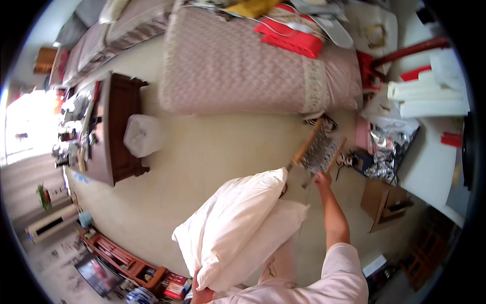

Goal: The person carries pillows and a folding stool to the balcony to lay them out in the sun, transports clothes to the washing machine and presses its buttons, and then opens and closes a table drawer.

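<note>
My left hand (202, 295) is closed round the near corner of a white pillow (235, 218). A second white pillow (268, 238) lies against its underside, close to my body. Stretched out ahead, my right hand (322, 179) grips the near end of a small folding stool (320, 148) with wooden bars and a grey patterned fabric seat. The stool is tilted, and its lower legs are partly hidden by the pillow. Shoes (328, 124) are visible just beyond the stool.
A quilted pink sofa seat (233, 71) with a red folded cloth (296, 35) lies ahead. To the left stand a dark wooden table (124, 131) and a lined white bin (142, 135). An open cardboard box (383, 203) and a white table (430, 162) are at the right.
</note>
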Tool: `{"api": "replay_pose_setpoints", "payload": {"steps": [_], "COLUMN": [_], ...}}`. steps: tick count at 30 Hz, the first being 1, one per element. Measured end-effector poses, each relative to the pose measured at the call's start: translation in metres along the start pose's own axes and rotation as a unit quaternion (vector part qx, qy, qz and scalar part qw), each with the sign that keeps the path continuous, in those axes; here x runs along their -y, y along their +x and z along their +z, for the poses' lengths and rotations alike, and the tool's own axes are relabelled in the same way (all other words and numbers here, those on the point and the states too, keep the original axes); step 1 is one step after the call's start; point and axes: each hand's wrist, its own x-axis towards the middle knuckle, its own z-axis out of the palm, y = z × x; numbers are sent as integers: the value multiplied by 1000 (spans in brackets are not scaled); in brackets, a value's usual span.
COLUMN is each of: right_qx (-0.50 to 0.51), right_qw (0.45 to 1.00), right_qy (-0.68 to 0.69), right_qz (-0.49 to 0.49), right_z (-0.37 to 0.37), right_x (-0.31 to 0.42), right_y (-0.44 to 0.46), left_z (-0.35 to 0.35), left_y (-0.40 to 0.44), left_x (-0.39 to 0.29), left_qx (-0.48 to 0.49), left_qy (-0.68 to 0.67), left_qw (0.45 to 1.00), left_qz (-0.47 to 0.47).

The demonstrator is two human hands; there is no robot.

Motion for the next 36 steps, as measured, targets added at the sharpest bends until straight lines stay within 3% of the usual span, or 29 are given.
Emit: {"api": "replay_pose_setpoints", "payload": {"steps": [2, 3, 5, 7, 8, 9, 10, 12, 15, 18, 22, 23, 31, 33, 35, 36], "right_qx": [16, 48, 38, 58, 56, 29, 0, -11, 3, 13, 77, 94, 262, 297, 298, 325], "right_qw": [993, 986, 951, 854, 788, 710, 619, 658, 591, 698, 684, 668, 481, 421, 317, 298], "right_qy": [-76, -141, -261, -482, -572, -634, -684, -717, -776, -683, -685, -699, -693, -676, -657, -663], "right_qz": [-90, -79, -162, -188, -220, -306, -387, -230, -218, -214, -237, -240, -469, -526, -616, -605], "right_z": [-23, -37, -52, -66, -67, -78, -78, -60, -49, -16, 59, 84, 319, 387, 456, 492], "right_x": [-8, -7, -11, -21, -23, -38, -50, -70, -120, -166, -212, -222, -321, -354, -385, -396], "right_y": [-28, -47, -103, -167, -211, -248, -277, -358, -397, -455, -528, -547, -747, -782, -848, -890], "left_z": [-38, -59, -100, -161, -174, -187, -208, -271, -355, -442, -517, -539, -741, -788, -840, -859], "left_y": [-10, -16, -28, -23, -37, -50, -54, -71, -89, -86, -103, -100, -87, -84, -79, -74], "left_x": [-4, -8, -25, -30, -52, -75, -87, -104, -128, -145, -191, -201, -293, -314, -332, -346], "left_qx": [24, 39, 53, 59, 69, 48, 58, 55, 46, 39, -38, -59, -218, -249, -255, -265], "left_qy": [-60, -53, 94, 164, -29, -227, -221, -205, -289, -325, -370, -382, -469, -491, -503, -514], "left_qw": [998, 996, 985, 967, 992, 973, 973, 975, 954, 935, 892, 871, 785, 763, 762, 742], "left_qz": [29, 53, 137, 184, 97, 15, 36, 72, 64, 136, 258, 304, 341, 340, 319, 340]}}
